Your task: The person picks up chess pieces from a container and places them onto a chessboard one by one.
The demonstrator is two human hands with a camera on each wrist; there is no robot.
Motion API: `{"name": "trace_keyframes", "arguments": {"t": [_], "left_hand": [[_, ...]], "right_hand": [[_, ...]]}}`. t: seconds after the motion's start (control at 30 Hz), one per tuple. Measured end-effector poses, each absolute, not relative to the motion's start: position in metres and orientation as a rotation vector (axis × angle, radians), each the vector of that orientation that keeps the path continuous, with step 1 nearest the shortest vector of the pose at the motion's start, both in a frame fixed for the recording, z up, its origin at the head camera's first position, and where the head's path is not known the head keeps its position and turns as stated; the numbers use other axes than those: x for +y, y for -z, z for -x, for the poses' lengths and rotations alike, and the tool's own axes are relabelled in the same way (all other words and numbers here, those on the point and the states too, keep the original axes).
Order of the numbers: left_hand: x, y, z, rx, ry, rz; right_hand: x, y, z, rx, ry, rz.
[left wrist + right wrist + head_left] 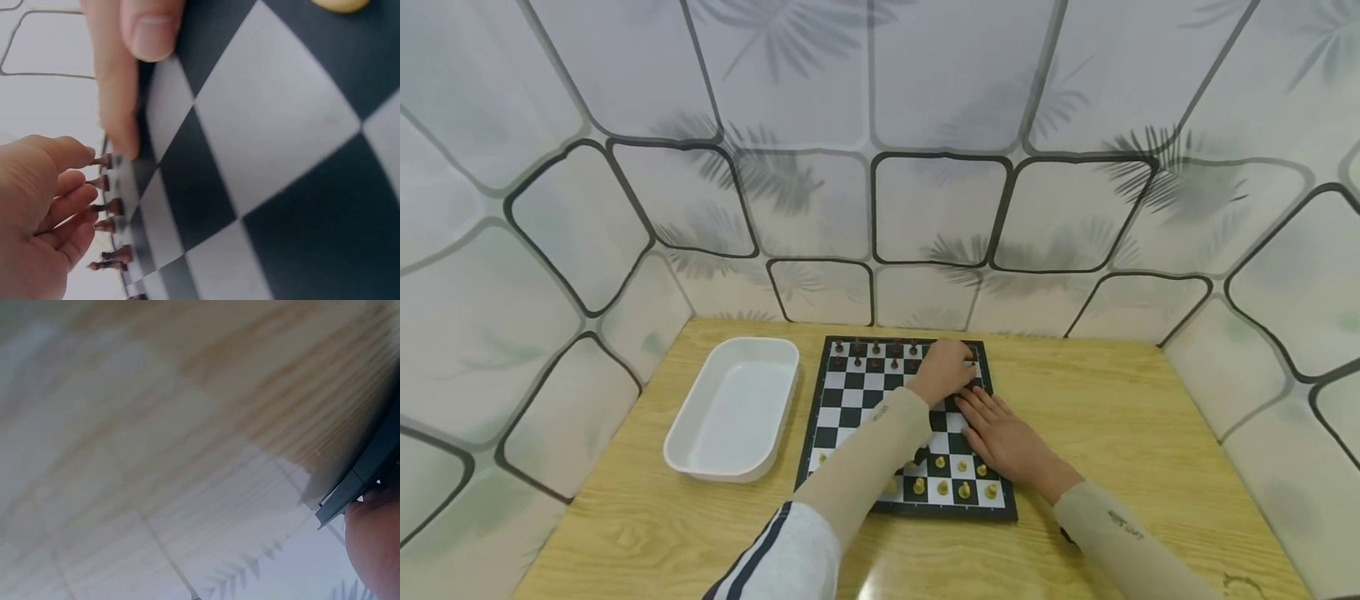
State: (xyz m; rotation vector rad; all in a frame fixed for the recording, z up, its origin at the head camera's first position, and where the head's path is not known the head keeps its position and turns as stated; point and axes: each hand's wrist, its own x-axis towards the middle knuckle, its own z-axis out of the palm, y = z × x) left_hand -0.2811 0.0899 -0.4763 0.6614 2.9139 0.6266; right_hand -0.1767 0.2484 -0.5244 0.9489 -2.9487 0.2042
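A black-and-white chessboard (853, 398) carries dark brown chess pieces (876, 347) in rows along its far side and yellow pieces (965, 490) along its near side. Reaching across it, my left hand (942, 371) is bent over the dark pieces at the far right corner. In the left wrist view, that hand (37, 206) has its fingers curled with tips close by the dark pieces (111, 206); I cannot tell whether it grips one. My right hand (1003, 437) lies flat over the board's right edge, fingers straight. Its fingers (115, 94) show large in the left wrist view.
A white rectangular tray (730, 417) stands left of the board on the wooden table (1090, 396). Patterned fabric walls (940, 212) rise behind and on both sides. In the right wrist view, the board's dark edge (356, 484) shows at the right.
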Motion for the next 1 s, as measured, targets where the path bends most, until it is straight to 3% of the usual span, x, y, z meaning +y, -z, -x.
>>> {"name": "trace_keyframes", "arguments": {"t": [0.4, 1.0], "left_hand": [[0.028, 0.445, 0.283, 3.045, -0.744, -0.750], [-0.108, 0.421, 0.274, 3.160, -0.677, -0.499]], "right_hand": [[0.246, 0.524, 0.181, -2.955, -0.209, -0.952], [0.252, 0.528, 0.181, -2.998, -0.196, -0.913]]}}
